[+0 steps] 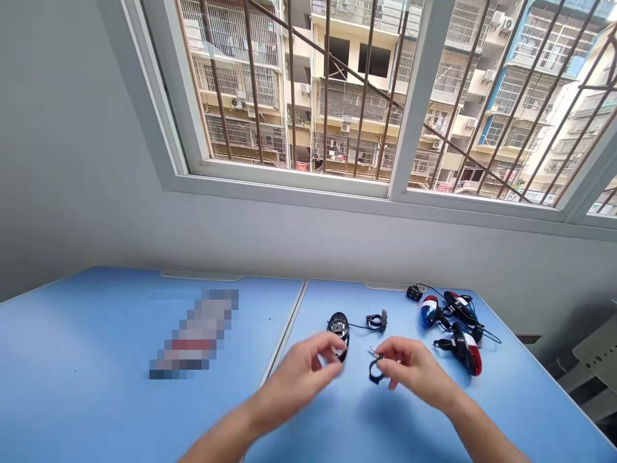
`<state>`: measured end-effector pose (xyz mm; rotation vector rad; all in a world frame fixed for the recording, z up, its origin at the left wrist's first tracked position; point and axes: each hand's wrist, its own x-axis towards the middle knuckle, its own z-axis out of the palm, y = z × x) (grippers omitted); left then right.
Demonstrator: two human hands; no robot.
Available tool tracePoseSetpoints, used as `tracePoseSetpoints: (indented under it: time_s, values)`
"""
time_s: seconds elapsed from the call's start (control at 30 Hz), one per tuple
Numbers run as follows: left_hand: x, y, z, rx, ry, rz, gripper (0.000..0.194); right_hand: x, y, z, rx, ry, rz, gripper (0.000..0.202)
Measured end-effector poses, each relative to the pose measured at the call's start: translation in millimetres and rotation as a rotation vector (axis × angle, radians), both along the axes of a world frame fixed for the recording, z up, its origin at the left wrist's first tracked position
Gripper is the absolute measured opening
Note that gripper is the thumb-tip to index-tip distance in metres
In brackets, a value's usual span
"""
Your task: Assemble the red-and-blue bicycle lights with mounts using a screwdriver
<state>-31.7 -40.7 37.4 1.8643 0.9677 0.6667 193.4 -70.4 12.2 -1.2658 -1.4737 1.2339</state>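
Note:
My right hand (409, 370) pinches a small black ring clamp (375, 373), and a short metal screw (373, 351) sticks out at its top by the fingertips. To its left, my left hand (313, 366) is raised over the blue table, thumb and fingers apart with a gap between them and nothing visible inside. Just behind the left fingertips lies a black oval housing (339, 326), its lower part partly covered by them. A thin cable runs from the housing to a black clamp piece (376, 321) on the table.
Several red, white and blue lamp units (466, 349) with black mounts and cables lie at the right. A small black box (414, 293) sits near the table's back edge. A blurred flat item (197, 334) lies on the left tabletop. Behind stand a wall and a barred window.

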Motion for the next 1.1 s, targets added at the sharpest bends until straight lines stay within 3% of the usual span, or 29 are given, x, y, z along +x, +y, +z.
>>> tracePoseSetpoints:
  time_s: [0.1,0.2,0.27,0.4,0.57,0.63,0.8,1.0,1.1]
  values:
    - [-19,37,12.3,0.530,0.335,-0.097,0.057,6,11,0.5,0.051,0.048,-0.075,0.026]
    - [-17,72,9.4,0.690,0.707,-0.205,0.091,9,15,-6.1,0.058,0.075,-0.110,0.030]
    - [-7,86,5.1,0.723,0.819,-0.336,0.101,11,15,-11.7,0.057,0.072,-0.112,0.030]
    - [20,95,5.4,0.751,0.835,-0.555,0.076,15,9,-16.1,0.049,0.023,-0.114,0.030]
    - [28,98,18.8,0.691,0.769,-0.623,0.042,21,5,-7.9,0.043,0.027,-0.163,0.032]
    - [25,100,26.5,0.577,0.634,-0.576,0.042,23,5,-4.9,0.050,0.051,-0.182,0.033]
    - [31,102,39.4,0.011,-0.098,-0.276,0.043,27,6,-3.4,0.079,0.085,-0.234,0.034]
    - [53,100,24.7,-0.332,-0.681,-0.137,0.037,26,7,-1.3,0.099,0.085,-0.291,0.036]
    - [59,99,16.3,-0.428,-0.911,-0.109,0.045,26,8,-2.2,0.102,0.111,-0.298,0.034]
